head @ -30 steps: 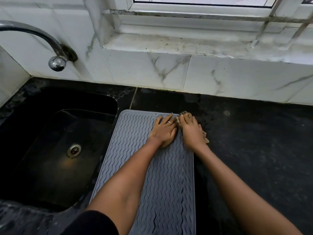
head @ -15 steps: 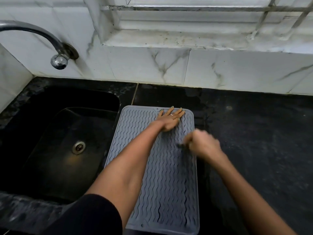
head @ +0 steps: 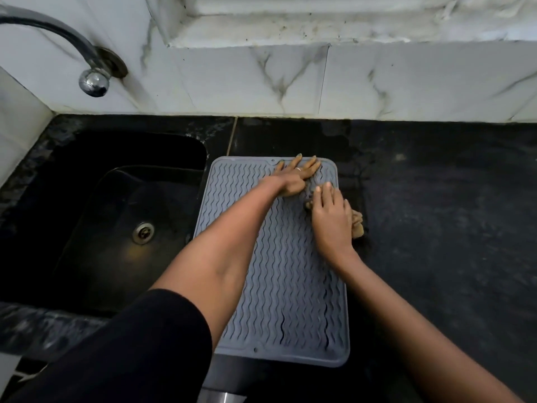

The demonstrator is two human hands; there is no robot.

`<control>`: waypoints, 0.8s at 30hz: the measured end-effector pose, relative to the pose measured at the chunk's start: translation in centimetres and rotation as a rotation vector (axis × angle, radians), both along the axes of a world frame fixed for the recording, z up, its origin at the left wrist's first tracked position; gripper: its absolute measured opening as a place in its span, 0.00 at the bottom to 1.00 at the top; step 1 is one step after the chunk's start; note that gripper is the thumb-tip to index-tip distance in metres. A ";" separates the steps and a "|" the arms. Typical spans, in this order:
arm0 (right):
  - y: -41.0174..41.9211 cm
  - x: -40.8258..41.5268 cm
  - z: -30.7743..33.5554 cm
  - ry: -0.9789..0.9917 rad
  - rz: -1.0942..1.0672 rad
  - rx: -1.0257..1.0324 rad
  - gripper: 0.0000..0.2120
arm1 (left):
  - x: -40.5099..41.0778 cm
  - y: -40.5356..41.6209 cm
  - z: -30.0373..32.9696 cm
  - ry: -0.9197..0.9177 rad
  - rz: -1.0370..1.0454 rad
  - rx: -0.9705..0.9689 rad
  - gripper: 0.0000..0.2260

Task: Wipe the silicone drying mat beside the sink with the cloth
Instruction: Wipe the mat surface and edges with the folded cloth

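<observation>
A grey silicone drying mat (head: pixel 290 301) with wavy ridges lies on the black counter right of the sink. My left hand (head: pixel 296 177) lies flat with fingers spread on the mat's far right corner, holding nothing. My right hand (head: pixel 329 219) presses down on a tan cloth (head: pixel 356 225) at the mat's right edge. Most of the cloth is hidden under the palm; a bunched part sticks out to the right onto the counter.
A black sink (head: pixel 116 222) with a metal drain (head: pixel 143 233) is left of the mat. A chrome tap (head: pixel 94 81) curves out from the marble wall above it. Black counter (head: pixel 450 228) extends to the right. A window ledge (head: pixel 348 27) runs along the back.
My right hand with the cloth has moved back up the mat's right edge towards my left hand. The view has tilted down, so the whole mat shows.
</observation>
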State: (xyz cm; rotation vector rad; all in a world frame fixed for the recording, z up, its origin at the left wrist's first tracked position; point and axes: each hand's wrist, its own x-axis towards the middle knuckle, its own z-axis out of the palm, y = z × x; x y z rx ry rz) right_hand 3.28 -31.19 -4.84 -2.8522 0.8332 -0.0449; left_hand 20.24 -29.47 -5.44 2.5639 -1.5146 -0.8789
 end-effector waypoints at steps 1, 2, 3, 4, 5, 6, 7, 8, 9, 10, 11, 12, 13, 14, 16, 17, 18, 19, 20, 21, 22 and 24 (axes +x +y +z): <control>1.4 -1.7 0.1 0.031 0.005 0.001 0.23 | 0.0 0.1 -0.1 -0.011 -0.003 -0.010 0.27; 2.6 -3.3 0.4 0.064 0.013 0.006 0.23 | 0.0 0.1 -0.1 -0.021 -0.006 -0.021 0.27; 3.9 -4.9 0.9 0.108 0.022 0.016 0.23 | -0.1 0.2 -0.3 -0.026 -0.006 -0.027 0.26; 5.0 -6.1 1.6 0.166 0.038 0.028 0.23 | -0.1 0.2 -0.4 -0.029 -0.006 -0.030 0.26; 5.9 -7.0 2.4 0.236 0.061 0.042 0.23 | -0.1 0.3 -0.4 -0.028 -0.003 -0.030 0.26; 6.2 -7.7 3.4 0.291 0.076 0.059 0.22 | -0.2 0.3 -0.4 -0.024 0.003 -0.031 0.27; 6.0 -7.9 4.6 0.312 0.068 0.095 0.20 | -0.2 0.2 -0.3 -0.023 0.010 -0.034 0.27; 5.4 -7.6 5.9 0.299 0.027 0.154 0.17 | -0.3 0.2 -0.2 -0.020 0.015 -0.034 0.27; 4.3 -7.0 7.1 0.258 -0.035 0.223 0.13 | -0.3 0.2 -0.1 -0.009 0.021 -0.033 0.28; 3.1 -5.9 8.1 0.175 -0.117 0.275 0.12 | -0.3 0.2 0.0 0.006 0.028 -0.036 0.27; 1.8 -4.5 8.9 0.055 -0.199 0.298 0.12 | -0.3 0.2 -0.1 0.025 0.036 -0.041 0.26; 0.5 -2.8 9.4 -0.100 -0.259 0.288 0.14 | -0.3 0.2 -0.1 0.051 0.048 -0.052 0.25; -0.8 -0.8 9.4 -0.251 -0.286 0.256 0.16 | -0.3 0.4 -0.1 0.081 0.067 -0.069 0.24; -2.2 1.3 9.1 -0.347 -0.274 0.227 0.19 | -0.4 0.5 0.0 0.099 0.089 -0.089 0.24; -3.9 4.6 7.5 -0.257 -0.157 0.222 0.24 | -0.6 0.6 -0.1 0.085 0.123 -0.129 0.23; -4.1 5.7 6.1 -0.118 -0.103 0.228 0.26 | -0.8 0.6 -0.1 0.055 0.127 -0.135 0.23; -4.1 6.2 4.6 0.018 -0.073 0.215 0.27 | -0.9 0.7 -0.3 0.011 0.118 -0.128 0.23; -3.8 6.2 3.0 0.107 -0.065 0.165 0.27 | -1.1 0.7 -0.6 -0.035 0.105 -0.121 0.23; -3.3 5.9 1.6 0.144 -0.070 0.100 0.26 | -1.3 0.8 -0.8 -0.074 0.092 -0.123 0.23; -2.6 5.4 0.8 0.146 -0.084 0.056 0.25 | -1.4 0.8 -1.1 -0.102 0.082 -0.138 0.24; -1.9 4.9 0.3 0.137 -0.098 0.040 0.24 | -1.5 0.9 -1.2 -0.119 0.073 -0.160 0.24; -0.3 3.4 0.1 0.153 -0.103 0.027 0.24 | -1.6 1.2 -1.5 -0.123 0.048 -0.180 0.24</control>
